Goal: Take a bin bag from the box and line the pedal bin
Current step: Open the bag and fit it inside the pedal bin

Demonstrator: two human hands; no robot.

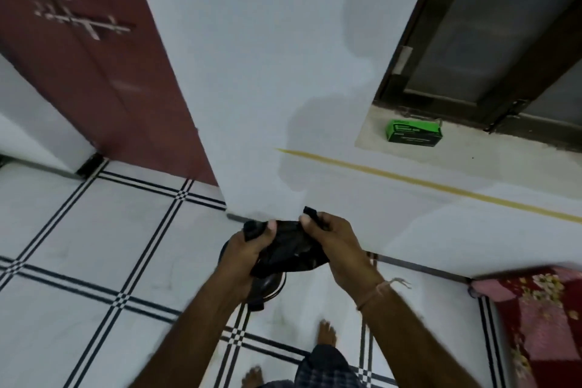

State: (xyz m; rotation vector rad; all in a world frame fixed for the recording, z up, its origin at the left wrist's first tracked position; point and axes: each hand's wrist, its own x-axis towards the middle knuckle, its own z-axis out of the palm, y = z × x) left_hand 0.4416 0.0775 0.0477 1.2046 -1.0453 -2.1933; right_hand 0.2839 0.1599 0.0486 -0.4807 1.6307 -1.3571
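Observation:
A crumpled black bin bag (pixel 285 249) hangs between both my hands at the middle of the view. My left hand (pixel 245 249) pinches its left end and my right hand (pixel 333 239) pinches its right end, thumbs on top. Under the bag and my left wrist, a dark round pedal bin (pixel 267 288) stands on the floor, mostly hidden. The green bin-bag box (pixel 414 131) sits on a window ledge at the upper right, well away from my hands.
A white wall corner (pixel 267 104) rises straight ahead. A dark red door (pixel 94 66) is at the left, a dark-framed window (pixel 491 41) at the right. A red patterned cloth (pixel 541 318) lies at the right edge. My bare feet (pixel 326 332) stand on white tiles.

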